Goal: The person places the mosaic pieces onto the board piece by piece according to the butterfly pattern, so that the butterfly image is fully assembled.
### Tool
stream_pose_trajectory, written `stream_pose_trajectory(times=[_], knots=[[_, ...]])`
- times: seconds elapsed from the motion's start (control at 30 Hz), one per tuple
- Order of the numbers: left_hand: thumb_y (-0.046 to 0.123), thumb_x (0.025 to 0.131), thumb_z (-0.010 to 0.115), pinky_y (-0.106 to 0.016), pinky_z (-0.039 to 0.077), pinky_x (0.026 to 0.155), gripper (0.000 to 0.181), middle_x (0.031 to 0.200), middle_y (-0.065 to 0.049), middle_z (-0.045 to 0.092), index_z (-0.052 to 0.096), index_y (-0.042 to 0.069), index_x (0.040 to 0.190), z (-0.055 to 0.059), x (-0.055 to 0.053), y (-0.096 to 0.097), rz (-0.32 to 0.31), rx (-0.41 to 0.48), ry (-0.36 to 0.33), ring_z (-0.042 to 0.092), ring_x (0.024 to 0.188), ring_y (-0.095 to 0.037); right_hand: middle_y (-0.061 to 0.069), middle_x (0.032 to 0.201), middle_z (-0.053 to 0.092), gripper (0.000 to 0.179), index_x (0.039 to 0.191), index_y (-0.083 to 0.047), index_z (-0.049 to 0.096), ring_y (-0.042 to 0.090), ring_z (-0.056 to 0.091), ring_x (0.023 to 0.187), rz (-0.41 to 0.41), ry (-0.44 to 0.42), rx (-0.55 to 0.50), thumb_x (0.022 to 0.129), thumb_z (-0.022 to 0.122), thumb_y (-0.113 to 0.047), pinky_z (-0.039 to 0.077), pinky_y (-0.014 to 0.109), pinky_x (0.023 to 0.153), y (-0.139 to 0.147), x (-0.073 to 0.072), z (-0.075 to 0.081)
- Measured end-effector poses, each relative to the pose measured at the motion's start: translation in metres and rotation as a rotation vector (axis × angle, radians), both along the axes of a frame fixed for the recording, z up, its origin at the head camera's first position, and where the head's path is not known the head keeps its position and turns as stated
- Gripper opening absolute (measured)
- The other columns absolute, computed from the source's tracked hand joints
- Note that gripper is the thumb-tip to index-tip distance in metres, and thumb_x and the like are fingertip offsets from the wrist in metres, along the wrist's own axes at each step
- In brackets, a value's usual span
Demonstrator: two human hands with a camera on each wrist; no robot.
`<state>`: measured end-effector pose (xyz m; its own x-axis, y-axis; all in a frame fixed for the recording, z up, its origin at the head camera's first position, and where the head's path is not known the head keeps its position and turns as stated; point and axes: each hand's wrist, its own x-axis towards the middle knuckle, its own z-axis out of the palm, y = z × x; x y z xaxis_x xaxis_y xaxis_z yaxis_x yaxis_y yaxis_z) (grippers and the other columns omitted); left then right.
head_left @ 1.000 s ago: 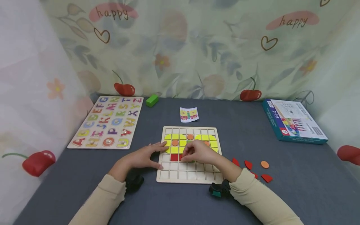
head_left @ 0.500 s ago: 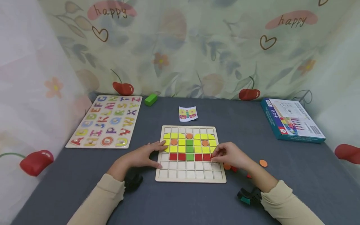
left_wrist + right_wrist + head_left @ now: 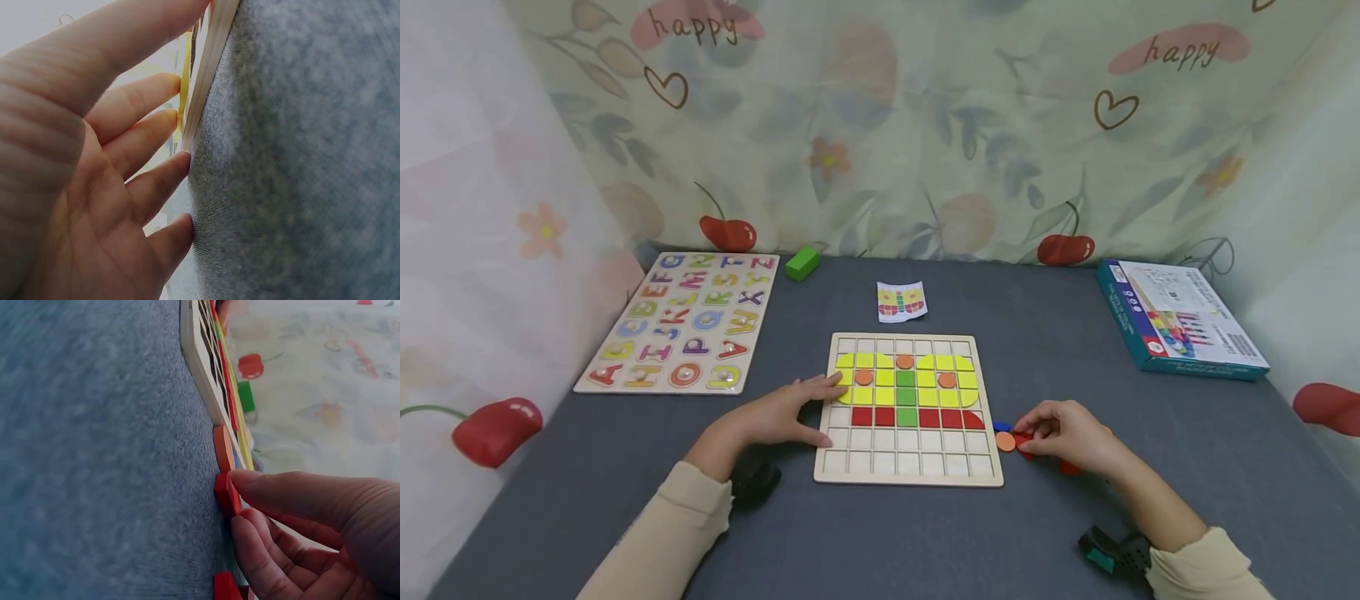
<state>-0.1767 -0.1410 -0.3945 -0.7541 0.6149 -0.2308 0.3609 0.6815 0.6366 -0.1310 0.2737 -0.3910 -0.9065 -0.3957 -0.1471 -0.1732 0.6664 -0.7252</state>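
Observation:
A wooden grid board lies on the table, with yellow, orange, green and red pieces set in its upper and middle squares. My left hand rests at the board's left edge, fingers extended; in the left wrist view two fingertips touch a yellow piece and the wooden rim. Right of the board, my right hand pinches a red piece between thumb and finger, low at the tabletop. An orange disc and a blue piece lie between that hand and the board.
A small pattern card lies behind the board. At the left is an alphabet puzzle board, with a green block beside it. A teal-sided box sits at the back right. Another red piece lies under the right forearm.
My right hand has moved from the board's middle, rightward along the red row, then off to the loose pieces. A rounded red piece now ends that row. The left hand stays put.

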Motion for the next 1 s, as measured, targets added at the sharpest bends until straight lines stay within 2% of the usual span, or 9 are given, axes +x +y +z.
stream_pose_trajectory(times=[0.37, 0.53, 0.77, 1.0], knots=[[0.035, 0.077, 0.075, -0.052, 0.007, 0.117, 0.079, 0.156, -0.003, 0.022, 0.038, 0.017, 0.144, -0.0009, -0.0004, -0.0009, 0.001, 0.000, 0.003, 0.013, 0.145, -0.027, 0.006, 0.088, 0.060, 0.031, 0.107, -0.002, 0.068, 0.006, 0.051, 0.067, 0.033, 0.001, 0.017, 0.082, 0.071, -0.018, 0.047, 0.019, 0.056, -0.0005, 0.0029, 0.0020], [0.035, 0.077, 0.075, -0.053, 0.006, 0.117, 0.079, 0.156, -0.004, 0.022, 0.038, 0.017, 0.144, -0.0024, -0.0012, -0.0012, -0.003, 0.003, 0.005, 0.013, 0.145, -0.027, 0.006, 0.086, 0.058, 0.025, 0.103, -0.003, 0.067, 0.006, 0.050, 0.067, 0.059, 0.007, 0.022, 0.082, 0.071, -0.016, 0.047, 0.019, 0.057, -0.0011, 0.0020, 0.0024], [0.035, 0.077, 0.075, -0.052, 0.007, 0.117, 0.079, 0.155, -0.003, 0.023, 0.038, 0.017, 0.144, -0.0038, -0.0019, -0.0008, 0.004, 0.003, -0.002, 0.013, 0.145, -0.027, 0.006, 0.084, 0.056, 0.025, 0.099, -0.003, 0.064, 0.009, 0.050, 0.068, 0.066, -0.031, 0.030, 0.081, 0.072, -0.019, 0.047, 0.019, 0.058, -0.0011, 0.0008, 0.0040], [0.036, 0.077, 0.075, -0.053, 0.007, 0.117, 0.079, 0.155, -0.003, 0.023, 0.038, 0.017, 0.144, -0.0030, -0.0019, -0.0005, 0.003, -0.003, 0.001, 0.013, 0.145, -0.027, 0.003, 0.080, 0.057, 0.024, 0.099, -0.002, 0.064, 0.004, 0.050, 0.063, 0.119, -0.017, 0.044, 0.081, 0.072, -0.018, 0.046, 0.019, 0.055, 0.0014, 0.0035, 0.0044]])
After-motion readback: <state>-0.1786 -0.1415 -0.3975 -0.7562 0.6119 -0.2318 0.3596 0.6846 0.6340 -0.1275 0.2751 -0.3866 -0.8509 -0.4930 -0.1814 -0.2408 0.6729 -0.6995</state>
